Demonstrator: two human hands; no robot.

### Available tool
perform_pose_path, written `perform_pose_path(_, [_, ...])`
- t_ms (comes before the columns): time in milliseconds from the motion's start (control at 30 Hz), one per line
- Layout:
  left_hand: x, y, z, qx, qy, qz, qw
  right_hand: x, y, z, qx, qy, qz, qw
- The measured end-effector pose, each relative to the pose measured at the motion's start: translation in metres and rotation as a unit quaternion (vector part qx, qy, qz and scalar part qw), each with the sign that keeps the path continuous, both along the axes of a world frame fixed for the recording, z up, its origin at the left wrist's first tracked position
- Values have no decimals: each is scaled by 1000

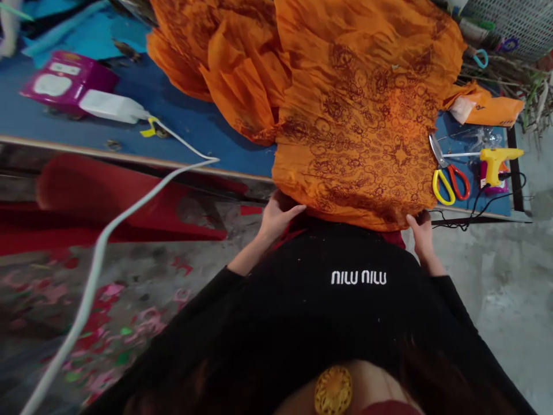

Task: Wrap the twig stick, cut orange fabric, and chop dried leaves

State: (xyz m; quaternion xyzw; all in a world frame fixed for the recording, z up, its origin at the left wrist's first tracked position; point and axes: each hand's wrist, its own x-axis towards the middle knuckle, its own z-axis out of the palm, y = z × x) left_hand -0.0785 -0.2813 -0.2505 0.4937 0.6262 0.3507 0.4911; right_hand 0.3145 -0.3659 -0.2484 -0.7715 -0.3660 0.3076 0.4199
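Note:
An orange cloth [367, 127] with dark red swirling patterns lies spread over the table, its near edge hanging over the front. My left hand [279, 216] holds the left end of that edge, thumb on top and fingers mostly hidden beneath. At the right end, my right hand [421, 230] pinches the same edge, its fingers partly tucked under. Just beyond the cloth's right side lie scissors [449, 181] with one yellow and one red handle. More of the orange cloth sits in loose folds toward the back left.
A yellow glue gun [495, 164] with a black cable rests on the right of the blue table [190, 138], near an orange packet [492, 109]. At left stand a purple box [71, 80] and a white power strip [114, 106], its cord [97, 259] crossing the front edge.

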Motion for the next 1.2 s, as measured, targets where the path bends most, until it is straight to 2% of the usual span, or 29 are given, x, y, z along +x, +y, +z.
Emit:
perform_pose_path(67, [6,9,-6,-57,-101,-46,992,-1,14,-9,-3,122,20,992])
perform_pose_path(133, [7,13,-8,-101,-118,-65,986,1,15,-11,-27,159,42,986])
perform_pose_path(300, [-17,-6,-2,-153,-72,-12,986,7,-25,7,-95,181,65,977])
perform_pose_path(433, [-38,-17,10,-169,-101,-83,977,14,-47,24,-112,194,75,972])
perform_pose_path(500, [-42,-15,13,-168,-72,-143,973,18,-47,28,-149,134,115,973])
perform_pose_path(567, [-44,-9,14,-147,6,-179,973,22,-43,34,-203,33,161,965])
perform_pose_path(667, [-47,2,19,-103,136,-215,962,25,-35,52,-236,-141,164,947])
perform_pose_path(733, [-51,8,29,-76,231,-227,943,27,-28,73,-190,-274,124,935])
perform_pose_path(833, [-55,13,53,-34,330,-187,925,33,-4,104,-45,-445,50,893])
perform_pose_path(900, [-50,14,72,6,324,-140,936,40,21,116,2,-515,37,856])
perform_pose_path(1000, [-32,19,93,81,232,-79,966,52,58,120,-56,-554,86,826])
perform_pose_path(1100, [-8,31,103,146,126,-36,981,57,78,118,-124,-558,130,810])
perform_pose_path(1200, [12,52,110,188,85,-11,978,54,84,121,-156,-570,136,795])
